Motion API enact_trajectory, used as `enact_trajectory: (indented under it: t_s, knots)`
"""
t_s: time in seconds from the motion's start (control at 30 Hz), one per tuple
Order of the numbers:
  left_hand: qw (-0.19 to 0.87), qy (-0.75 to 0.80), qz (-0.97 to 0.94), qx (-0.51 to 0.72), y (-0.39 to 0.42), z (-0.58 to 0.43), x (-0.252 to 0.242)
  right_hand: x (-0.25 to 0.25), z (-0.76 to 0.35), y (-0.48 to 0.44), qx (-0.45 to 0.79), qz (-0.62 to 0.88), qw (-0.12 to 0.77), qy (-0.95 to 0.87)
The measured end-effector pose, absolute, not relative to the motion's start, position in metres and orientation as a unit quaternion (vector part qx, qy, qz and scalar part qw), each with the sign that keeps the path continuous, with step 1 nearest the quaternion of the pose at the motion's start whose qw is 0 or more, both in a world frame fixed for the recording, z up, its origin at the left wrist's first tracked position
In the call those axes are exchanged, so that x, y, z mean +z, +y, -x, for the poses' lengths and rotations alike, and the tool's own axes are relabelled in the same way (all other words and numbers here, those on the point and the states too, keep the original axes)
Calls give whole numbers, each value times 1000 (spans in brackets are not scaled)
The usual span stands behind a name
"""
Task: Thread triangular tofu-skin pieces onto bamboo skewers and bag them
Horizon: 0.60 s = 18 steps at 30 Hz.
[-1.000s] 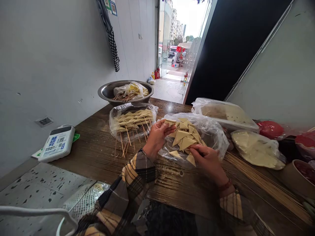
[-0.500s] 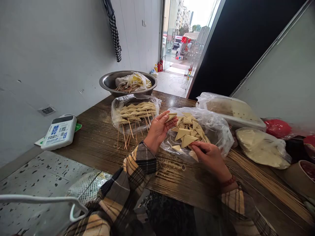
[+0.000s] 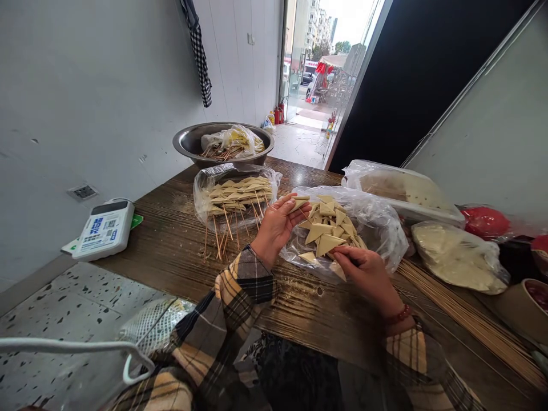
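Left hand [image 3: 274,229]: palm turned partly up, thumb and fingers clamped on a folded piece [image 3: 299,202] above the left edge of the pile.
Folded piece: pale tan, matt, doubled into a narrow wedge with a rounded upper fold; the fingers hide part of it.
Right hand [image 3: 365,269]: thumb and forefinger drawn close at the right corner of a large triangle [image 3: 327,244] — whether they are clamped on it or on something beside it, I cannot tell.
Pile of triangles [image 3: 339,219]: the same pale tan, layered, crisp along the folds, points jutting every way; it lies on a spread clear plastic bag [image 3: 385,225].
Loose triangle [image 3: 309,258]: flat on the plastic at the near left, apart from the heap.
Skewered pieces [image 3: 242,191]: overlapping in rows inside another clear bag [image 3: 202,197], thin sticks [image 3: 228,224] poking out toward the near side.
Table [image 3: 171,240]: dark brown wood, strongly grained — a bundle of long sticks [image 3: 466,322] lies on its right side.
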<state>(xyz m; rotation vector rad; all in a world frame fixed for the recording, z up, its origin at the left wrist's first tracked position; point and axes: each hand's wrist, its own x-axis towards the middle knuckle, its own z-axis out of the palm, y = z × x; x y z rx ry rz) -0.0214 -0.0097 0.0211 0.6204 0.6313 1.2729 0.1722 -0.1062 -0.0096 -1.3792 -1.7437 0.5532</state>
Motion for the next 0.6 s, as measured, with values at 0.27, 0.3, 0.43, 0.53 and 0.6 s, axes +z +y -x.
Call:
enact_trajectory:
  t_s: [0.27,0.3,0.43,0.53,0.6]
  knots:
    - [717,284,-281,571,-9,21,19,-11,-173,-105,218,547,406,-698]
    - [717,284,-281,571,-9,21,19,-11,-173,-105,218,546,406,-699]
    - [709,280,-288,579,-9,20,18,-12,-172,-104,213,548,403,-702]
    - [703,278,-300,582,-11,18,18,-11,-172,-104,205,553,397,-703]
    - [701,278,-306,581,-12,17,18,-11,-172,-105,201,552,395,-706]
